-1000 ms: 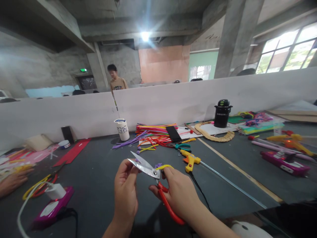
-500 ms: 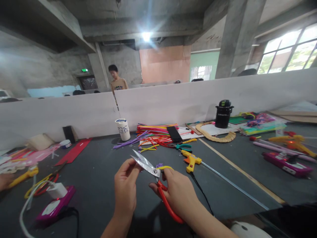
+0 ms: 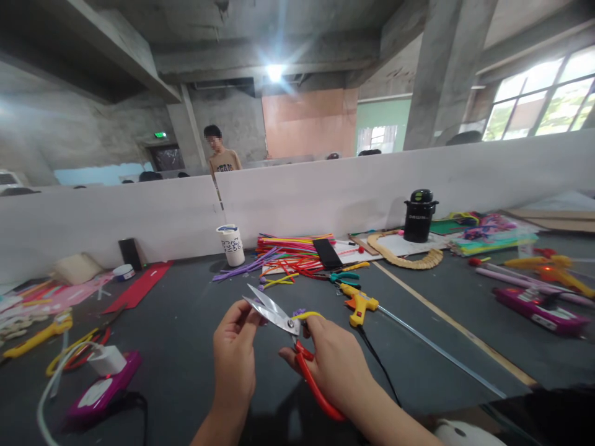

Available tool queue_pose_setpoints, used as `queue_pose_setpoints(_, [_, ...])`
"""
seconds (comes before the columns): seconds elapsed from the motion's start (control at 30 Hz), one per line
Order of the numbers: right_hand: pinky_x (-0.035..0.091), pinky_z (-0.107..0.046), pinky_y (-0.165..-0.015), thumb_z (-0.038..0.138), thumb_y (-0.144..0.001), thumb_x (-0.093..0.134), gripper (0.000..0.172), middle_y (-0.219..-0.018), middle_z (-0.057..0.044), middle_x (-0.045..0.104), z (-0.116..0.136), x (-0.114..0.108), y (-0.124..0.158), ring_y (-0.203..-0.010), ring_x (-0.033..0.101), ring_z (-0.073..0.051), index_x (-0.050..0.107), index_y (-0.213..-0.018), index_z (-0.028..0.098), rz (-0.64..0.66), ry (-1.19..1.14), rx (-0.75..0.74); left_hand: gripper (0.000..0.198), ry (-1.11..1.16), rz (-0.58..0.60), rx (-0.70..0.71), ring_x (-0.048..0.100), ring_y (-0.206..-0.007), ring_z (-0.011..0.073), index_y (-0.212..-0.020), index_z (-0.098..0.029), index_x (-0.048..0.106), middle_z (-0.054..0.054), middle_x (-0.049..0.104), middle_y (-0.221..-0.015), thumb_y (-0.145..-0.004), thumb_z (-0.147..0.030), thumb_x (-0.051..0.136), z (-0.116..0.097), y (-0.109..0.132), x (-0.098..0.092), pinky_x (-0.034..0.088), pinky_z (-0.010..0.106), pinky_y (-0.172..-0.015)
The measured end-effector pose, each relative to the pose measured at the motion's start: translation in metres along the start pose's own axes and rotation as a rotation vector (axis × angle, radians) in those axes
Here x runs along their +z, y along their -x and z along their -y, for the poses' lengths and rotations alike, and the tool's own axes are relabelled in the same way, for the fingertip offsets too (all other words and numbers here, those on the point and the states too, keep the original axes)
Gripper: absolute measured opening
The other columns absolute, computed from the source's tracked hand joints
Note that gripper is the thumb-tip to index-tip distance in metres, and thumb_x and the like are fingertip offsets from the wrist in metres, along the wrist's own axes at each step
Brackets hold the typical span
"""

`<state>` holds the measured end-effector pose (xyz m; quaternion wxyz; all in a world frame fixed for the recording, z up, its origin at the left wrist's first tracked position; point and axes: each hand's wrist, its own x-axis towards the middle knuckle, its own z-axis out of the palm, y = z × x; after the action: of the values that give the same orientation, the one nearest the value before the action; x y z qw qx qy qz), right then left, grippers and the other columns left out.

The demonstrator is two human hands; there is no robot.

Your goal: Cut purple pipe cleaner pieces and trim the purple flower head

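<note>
Red-handled scissors (image 3: pixel 320 390) are in my right hand (image 3: pixel 341 359), their blades parted and pointing up to the left. A yellow fuzzy stem (image 3: pixel 307 314) with a purple curled bit (image 3: pixel 299 312) sticks out by the right thumb and forefinger, behind the scissors' pivot. My left hand (image 3: pixel 236 353) is closed in a pinch beside the blade tips. A little purple shows at its fingertips, but what they hold is mostly hidden by the blade. Both hands are above the dark table (image 3: pixel 186 322).
A yellow glue gun (image 3: pixel 360 303) with a clear stick and cord lies right of my hands. Beyond are teal-handled pliers (image 3: pixel 346 276), coloured stems (image 3: pixel 297 248), a phone (image 3: pixel 327 253) and a white cup (image 3: pixel 230 245). A purple power strip (image 3: pixel 109 384) sits left.
My hands and the scissors have barely moved, with the blades slightly lower to the left. Another person's hand at the left edge has gone from the yellow glue gun there.
</note>
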<state>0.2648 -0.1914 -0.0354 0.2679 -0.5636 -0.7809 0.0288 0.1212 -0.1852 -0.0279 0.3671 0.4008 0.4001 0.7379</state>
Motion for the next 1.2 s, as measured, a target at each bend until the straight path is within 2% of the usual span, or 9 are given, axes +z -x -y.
queue_pose_setpoints(0.37, [0.029, -0.026, -0.055, 0.060, -0.072, 0.049, 0.041, -0.074, -0.004, 0.061, -0.0034, 0.0016, -0.0008, -0.067, 0.056, -0.020, 0.052, -0.076, 0.019, -0.027, 0.009, -0.023, 0.009, -0.007, -0.003, -0.018, 0.052, -0.062, 0.0080, -0.075, -0.018, 0.064, -0.004, 0.062, -0.065, -0.067, -0.023, 0.065, -0.0044, 0.0011, 0.0008, 0.040, 0.016, -0.061])
queue_pose_setpoints(0.73, [0.029, -0.026, -0.054, 0.060, -0.071, 0.050, 0.042, -0.072, -0.004, 0.062, -0.0014, -0.0010, -0.0008, -0.066, 0.057, -0.021, 0.054, -0.076, 0.018, -0.007, 0.023, -0.018, 0.009, -0.024, 0.059, -0.005, 0.051, -0.063, 0.0088, -0.078, -0.019, 0.065, -0.003, 0.062, -0.070, -0.070, -0.023, 0.063, -0.0017, 0.0000, -0.0023, 0.040, 0.018, -0.062])
queue_pose_setpoints(1.2, [0.031, -0.026, -0.055, 0.062, -0.070, 0.049, 0.046, -0.070, -0.005, 0.063, -0.0009, -0.0024, 0.0004, -0.065, 0.058, -0.021, 0.057, -0.074, 0.017, 0.010, 0.026, -0.007, 0.011, 0.019, 0.035, 0.001, 0.052, -0.061, 0.0101, -0.077, -0.017, 0.066, -0.001, 0.062, -0.068, -0.067, -0.023, 0.065, -0.0040, -0.0005, -0.0015, 0.041, 0.020, -0.060])
